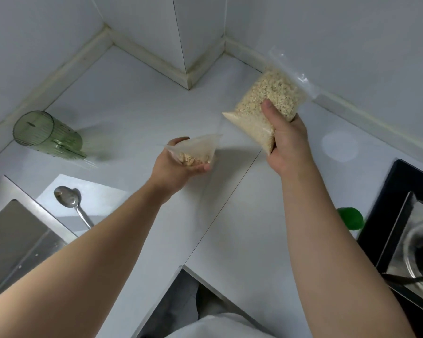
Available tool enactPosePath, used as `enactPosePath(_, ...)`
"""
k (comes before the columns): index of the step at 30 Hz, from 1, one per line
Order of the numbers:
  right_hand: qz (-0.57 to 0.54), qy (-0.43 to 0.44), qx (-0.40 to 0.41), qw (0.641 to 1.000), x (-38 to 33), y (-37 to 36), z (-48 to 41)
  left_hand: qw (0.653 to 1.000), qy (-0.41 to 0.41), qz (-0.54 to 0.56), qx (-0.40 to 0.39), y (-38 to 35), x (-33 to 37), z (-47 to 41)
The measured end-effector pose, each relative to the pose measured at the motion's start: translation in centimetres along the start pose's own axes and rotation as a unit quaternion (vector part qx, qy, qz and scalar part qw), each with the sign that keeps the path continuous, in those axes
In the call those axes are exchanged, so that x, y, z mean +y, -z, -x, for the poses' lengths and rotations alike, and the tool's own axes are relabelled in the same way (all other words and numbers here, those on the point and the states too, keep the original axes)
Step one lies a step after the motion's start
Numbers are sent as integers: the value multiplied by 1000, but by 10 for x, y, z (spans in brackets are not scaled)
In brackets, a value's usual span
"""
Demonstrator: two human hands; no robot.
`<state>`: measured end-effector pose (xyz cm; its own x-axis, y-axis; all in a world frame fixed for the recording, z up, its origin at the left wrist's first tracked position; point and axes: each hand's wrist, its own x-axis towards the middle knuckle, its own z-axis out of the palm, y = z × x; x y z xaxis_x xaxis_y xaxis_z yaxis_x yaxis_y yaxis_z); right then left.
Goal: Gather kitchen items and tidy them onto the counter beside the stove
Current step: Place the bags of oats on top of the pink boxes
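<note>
Over white corner counter [137,113], gripping oat pouch [196,152] in left hand [174,168], oat bag [266,93] in right hand [288,140]; stove [382,203] lower right.

The left hand [178,164] lay palm-up out in front, fingers [204,167] curled under a small bag [200,150]. The right hand [288,142], held higher, gripped a fuller bag [266,98], thumb pressed across its front.
</note>
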<state>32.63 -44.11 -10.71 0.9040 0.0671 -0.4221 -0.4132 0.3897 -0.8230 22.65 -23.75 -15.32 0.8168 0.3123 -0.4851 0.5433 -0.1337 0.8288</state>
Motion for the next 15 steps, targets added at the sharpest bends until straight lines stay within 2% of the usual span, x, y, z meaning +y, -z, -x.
enactPosePath(3, 2, -12, 11, 1000, 0, 1, 10, 998, -16, -58, -16, 1, 0, -2)
enactPosePath(6, 4, -25, 34, 999, 2, 1, 19, 990, -30, -135, 2, 3, -8, -1)
enactPosePath(9, 1, -33, 48, 998, 4, 1, 30, 996, -24, -90, 17, 4, -10, 3)
enactPosePath(15, 46, -3, 24, 999, -4, 7, 66, 997, -14, 77, -24, 13, 7, 39)
